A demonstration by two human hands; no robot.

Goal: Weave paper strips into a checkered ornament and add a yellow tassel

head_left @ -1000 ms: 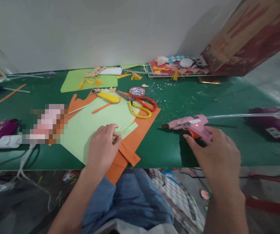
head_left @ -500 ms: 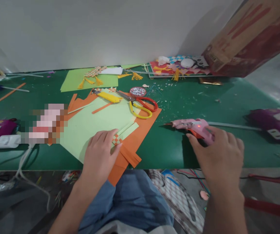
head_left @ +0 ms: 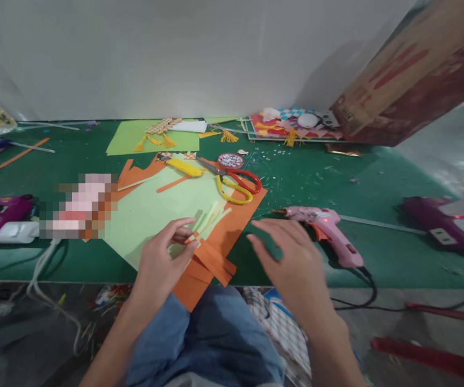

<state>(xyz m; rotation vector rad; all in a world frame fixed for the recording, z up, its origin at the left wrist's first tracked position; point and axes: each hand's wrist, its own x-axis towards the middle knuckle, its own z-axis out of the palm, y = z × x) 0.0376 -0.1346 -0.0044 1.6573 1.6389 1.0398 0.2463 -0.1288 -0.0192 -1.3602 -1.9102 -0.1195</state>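
Observation:
Between thumb and fingers, my left hand (head_left: 163,252) pinches a small woven piece of paper strips (head_left: 194,237). Pale green strips (head_left: 211,217) fan out from its far side, and orange strips (head_left: 215,262) hang toward the lower right. My right hand (head_left: 292,258) is in the air over the table, fingers apart and nothing in it. To its right a pink hot glue gun (head_left: 326,223) lies on its side, a red light showing, its nozzle pointing left. Light green sheets (head_left: 147,209) and orange paper (head_left: 243,220) lie under the woven piece.
Red-and-yellow-handled scissors (head_left: 235,185) and a yellow utility knife (head_left: 185,165) lie on the paper. Close by is a round dish of small bits (head_left: 230,160). Purple power sockets (head_left: 443,223) sit at the right; a cardboard box (head_left: 401,80) leans at the back right.
My right hand has let go of the glue gun and moved left toward the woven piece. My left hand has lifted the woven piece slightly, and its green strips now spread apart.

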